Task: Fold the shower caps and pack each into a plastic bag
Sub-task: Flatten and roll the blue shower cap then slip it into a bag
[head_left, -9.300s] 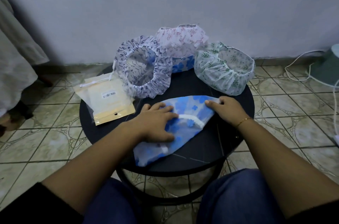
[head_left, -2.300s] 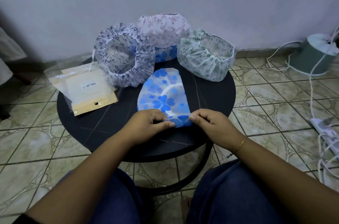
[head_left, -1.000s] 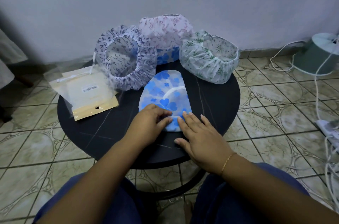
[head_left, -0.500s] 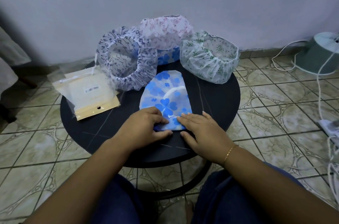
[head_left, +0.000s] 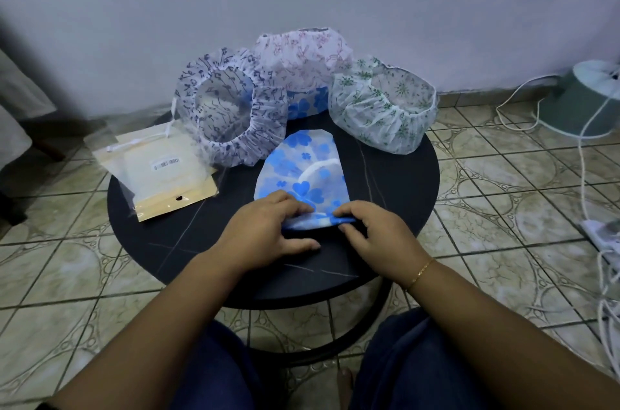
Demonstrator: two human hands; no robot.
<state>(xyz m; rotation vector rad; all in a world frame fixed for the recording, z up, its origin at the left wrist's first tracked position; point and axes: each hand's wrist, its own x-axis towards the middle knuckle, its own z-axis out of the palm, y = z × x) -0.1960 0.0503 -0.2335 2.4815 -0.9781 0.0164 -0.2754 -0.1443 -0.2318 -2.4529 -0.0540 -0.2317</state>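
A folded blue-flowered shower cap (head_left: 303, 171) lies flat in the middle of the round black table (head_left: 396, 215). My left hand (head_left: 268, 235) and my right hand (head_left: 375, 238) both pinch its near edge, which is lifted and rolled a little off the table. Behind it stand three unfolded caps: a dark-patterned one (head_left: 231, 114), a pink-patterned one (head_left: 302, 63) and a green-patterned one (head_left: 382, 104). A stack of clear plastic bags (head_left: 157, 171) with a beige card lies at the table's left.
Another blue-flowered cap (head_left: 303, 105) peeks out under the pink one. White cables (head_left: 583, 154) run over the tiled floor at the right, near a grey-green round base (head_left: 583, 97). My knees in dark trousers are below the table's near edge.
Half a second ago my right hand lay flat on the cap's near edge; now both hands pinch that edge and have lifted it into a small fold.
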